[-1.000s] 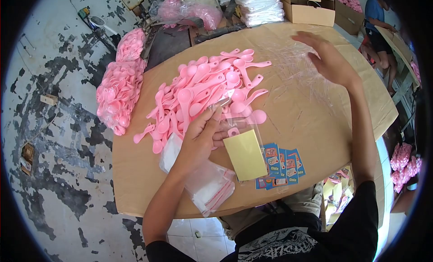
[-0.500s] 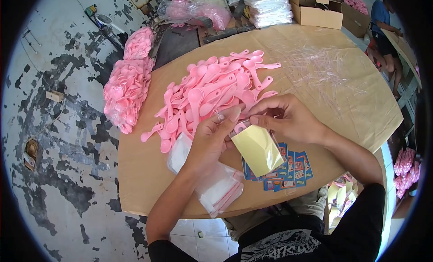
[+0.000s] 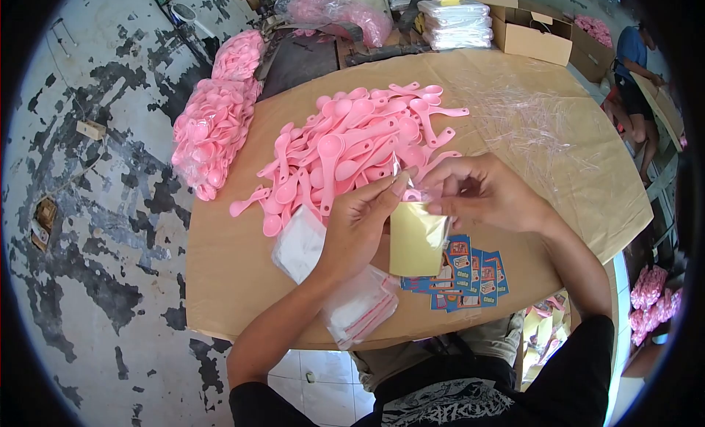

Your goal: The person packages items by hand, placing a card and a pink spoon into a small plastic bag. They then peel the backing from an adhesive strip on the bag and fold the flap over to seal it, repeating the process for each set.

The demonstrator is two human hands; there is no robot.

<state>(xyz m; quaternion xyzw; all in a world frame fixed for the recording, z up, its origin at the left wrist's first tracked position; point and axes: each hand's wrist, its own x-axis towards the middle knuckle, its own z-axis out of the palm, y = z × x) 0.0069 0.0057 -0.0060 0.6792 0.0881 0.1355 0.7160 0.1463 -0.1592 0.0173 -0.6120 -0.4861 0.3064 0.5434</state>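
Note:
A small clear plastic bag with a pale yellow card (image 3: 416, 240) in it hangs between my hands. The pink handle end of a spoon (image 3: 413, 196) shows at its top. My left hand (image 3: 360, 225) pinches the bag's upper left edge, thumb uppermost. At the upper right, my right hand (image 3: 492, 192) has its thumb and fingers closed on the bag's edge. Behind both hands lies a heap of pink spoons (image 3: 330, 148). Blue printed cards (image 3: 477, 280) overlap on the table below the bag. Clear bags with red-striped edges (image 3: 360, 313) lie partly under my left forearm.
Brown paper covers the table (image 3: 242, 295). Thin clear plastic strips (image 3: 529, 118) are scattered at its far right. Bagged pink spoons (image 3: 213, 133) stand at the left edge. Stacked clear packs (image 3: 457, 23) and a cardboard box (image 3: 532, 34) are behind. A person (image 3: 633, 67) is at the far right.
The bag has swung from a slant to nearly upright, its card now hanging straighter. Both hands have shifted slightly to the right, still at the bag's top. The view has tilted a little.

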